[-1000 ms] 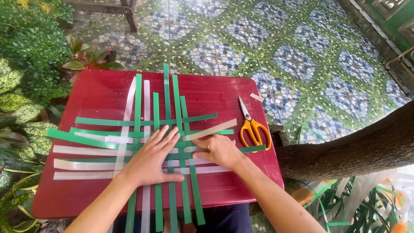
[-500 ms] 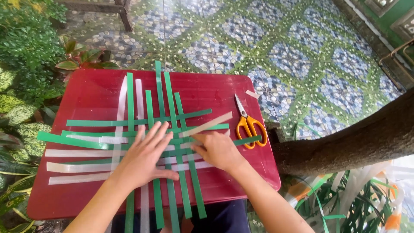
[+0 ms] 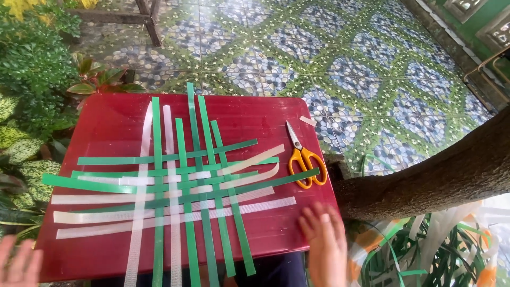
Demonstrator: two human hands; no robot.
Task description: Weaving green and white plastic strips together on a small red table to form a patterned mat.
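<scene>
Closest to me, my left hand (image 3: 20, 263) sits at the bottom left corner of the view, blurred, fingers spread and holding nothing, just off the near left corner of the red table (image 3: 106, 119). My right hand (image 3: 325, 245) is at the near right edge of that table, palm down with the fingers loosely apart, also gripping nothing; its fingertips lie on or just over the red surface, I cannot tell which. The woven mat of strips (image 3: 183, 186) lies flat in the middle of the table, to the left of my right hand and up and to the right of my left, touched by neither. I see green strips (image 3: 157, 159) running lengthwise away from me, crossed with other green ones lying sideways, and pale whitish strips (image 3: 170, 212) threaded through both ways; the near ends of several lengthwise strips hang past the table's front edge. Beyond my right hand, near the table's right edge, a pair of orange-handled scissors (image 3: 303, 159) lies shut, blades pointing away, one green strip's end touching the handles. A small pale offcut (image 3: 307, 120) rests just past the blades. To the right, a thick tree trunk (image 3: 441, 175) slants across, with loose green and white strips (image 3: 425, 250) below it. Leafy plants (image 3: 32, 79) crowd the left side, and farther out is patterned tiled floor (image 3: 345, 58).
</scene>
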